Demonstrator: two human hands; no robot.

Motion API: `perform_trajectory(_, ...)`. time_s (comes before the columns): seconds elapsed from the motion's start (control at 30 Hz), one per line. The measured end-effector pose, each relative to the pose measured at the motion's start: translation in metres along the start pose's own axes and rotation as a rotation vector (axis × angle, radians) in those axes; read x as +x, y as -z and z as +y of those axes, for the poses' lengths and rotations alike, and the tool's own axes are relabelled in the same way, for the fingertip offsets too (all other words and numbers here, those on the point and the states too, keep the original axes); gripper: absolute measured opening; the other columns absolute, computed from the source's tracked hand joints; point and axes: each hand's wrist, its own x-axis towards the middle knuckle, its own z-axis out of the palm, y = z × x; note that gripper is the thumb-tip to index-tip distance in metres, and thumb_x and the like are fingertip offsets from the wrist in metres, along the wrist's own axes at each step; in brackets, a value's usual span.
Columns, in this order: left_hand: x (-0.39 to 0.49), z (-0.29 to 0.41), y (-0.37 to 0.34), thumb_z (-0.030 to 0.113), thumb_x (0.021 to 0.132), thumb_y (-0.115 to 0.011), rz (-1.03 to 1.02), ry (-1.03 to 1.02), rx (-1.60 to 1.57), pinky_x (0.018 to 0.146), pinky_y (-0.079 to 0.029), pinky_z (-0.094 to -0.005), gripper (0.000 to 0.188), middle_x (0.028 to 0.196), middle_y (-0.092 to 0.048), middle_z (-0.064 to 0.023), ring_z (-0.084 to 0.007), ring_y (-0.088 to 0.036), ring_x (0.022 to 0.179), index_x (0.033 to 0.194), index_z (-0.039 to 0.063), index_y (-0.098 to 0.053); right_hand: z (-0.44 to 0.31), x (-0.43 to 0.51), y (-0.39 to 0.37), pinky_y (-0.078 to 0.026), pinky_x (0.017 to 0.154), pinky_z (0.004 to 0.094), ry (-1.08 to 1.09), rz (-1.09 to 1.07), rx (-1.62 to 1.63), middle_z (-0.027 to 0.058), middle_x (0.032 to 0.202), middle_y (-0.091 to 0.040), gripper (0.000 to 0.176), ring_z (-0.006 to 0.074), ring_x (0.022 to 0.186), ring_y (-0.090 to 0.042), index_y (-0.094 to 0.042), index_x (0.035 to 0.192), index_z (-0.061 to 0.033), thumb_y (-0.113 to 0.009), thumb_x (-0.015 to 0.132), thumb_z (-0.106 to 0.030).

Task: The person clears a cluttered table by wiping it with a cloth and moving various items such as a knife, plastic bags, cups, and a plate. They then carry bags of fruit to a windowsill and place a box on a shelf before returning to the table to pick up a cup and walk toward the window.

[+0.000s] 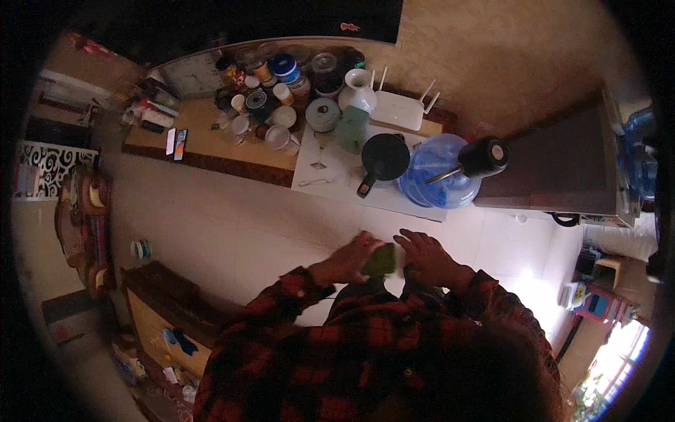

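My left hand [350, 258] is closed around a green object [381, 261], which is blurred; I cannot tell just what it is. Close on its other side is my right hand [430, 258], fingers spread and a small gap between them and the green object. Both hands are held low before my body, above the pale tiled floor. Beyond them stands a white table [337, 184] that bears a dark round vessel with a handle [385, 157], a translucent green container [352, 127] and a stemmed glass [319, 153].
A large blue water bottle [437, 184] carries a black pump [484, 157] with a metal spout. Behind are a white vase [358, 94] and a white router [398, 109]. Cups and jars crowd the wooden counter [200, 126], where two phones [180, 144] lie. A wooden cabinet [163, 322] stands at left.
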Motion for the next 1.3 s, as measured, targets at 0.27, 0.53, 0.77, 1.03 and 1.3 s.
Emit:
perform_trajectory(0.27, 0.088, 0.035, -0.059, 0.022, 0.066, -0.08, 0.195, -0.141, -0.218, 0.106, -0.032, -0.0469, 0.088, 0.129, -0.041, -0.0221, -0.0394, -0.037, 0.127, 0.138, 0.004, -0.032, 0.028, -0.035, 0.031, -0.048, 0.089, 0.049, -0.154, -0.193, 0.085, 0.0255, 0.119, -0.053, 0.074, 0.0445, 0.106, -0.053, -0.042, 0.134, -0.0044, -0.076, 0.072, -0.027)
perform_trajectory(0.53, 0.079, -0.009, -0.079, 0.036, 0.074, -0.074, 0.059, 0.288, -0.195, 0.095, -0.043, -0.0424, 0.065, 0.119, -0.053, -0.0224, -0.0376, -0.052, 0.108, 0.123, -0.002, -0.052, 0.207, -0.132, 0.063, -0.047, 0.085, 0.05, -0.408, 0.198, -0.035, 0.0246, 0.104, -0.054, 0.068, 0.0428, 0.099, -0.054, -0.048, 0.118, -0.0008, -0.079, 0.062, -0.024)
perform_trajectory(0.77, -0.059, -0.048, -0.15, 0.017, 0.088, -0.068, 0.493, 0.412, 0.307, 0.085, -0.051, -0.0429, 0.03, 0.109, -0.057, -0.0169, -0.0308, -0.057, 0.103, 0.11, 0.001, -0.057, 0.381, -0.093, 0.14, -0.046, 0.092, 0.0525, -0.331, 0.56, -0.265, 0.0248, 0.118, -0.053, 0.07, 0.0471, 0.112, -0.05, -0.046, 0.127, -0.0054, -0.077, 0.065, -0.019)
perform_trajectory(1.03, -0.155, 0.032, -0.267, 0.021, 0.083, -0.063, 0.498, 1.213, -0.125, 0.084, -0.048, -0.0466, 0.033, 0.103, -0.065, -0.019, -0.0365, -0.06, 0.094, 0.107, -0.002, -0.062, 0.451, 0.098, 0.164, -0.046, 0.091, 0.0515, -0.358, 0.828, -0.056, 0.026, 0.118, -0.049, 0.075, 0.0447, 0.107, -0.052, -0.042, 0.132, -0.0044, -0.077, 0.066, -0.015)
perform_trajectory(1.3, -0.139, 0.107, -0.334, 0.02, 0.086, -0.063, 0.538, 1.412, -0.254, 0.078, -0.052, -0.0424, 0.035, 0.103, -0.068, -0.0179, -0.0308, -0.066, 0.089, 0.114, 0.0, -0.061, 0.481, 0.175, 0.15, -0.05, 0.084, 0.0498, -0.389, 0.712, -0.205, 0.0257, 0.112, -0.052, 0.077, 0.0448, 0.099, -0.057, -0.041, 0.133, -0.0045, -0.078, 0.067, -0.017)
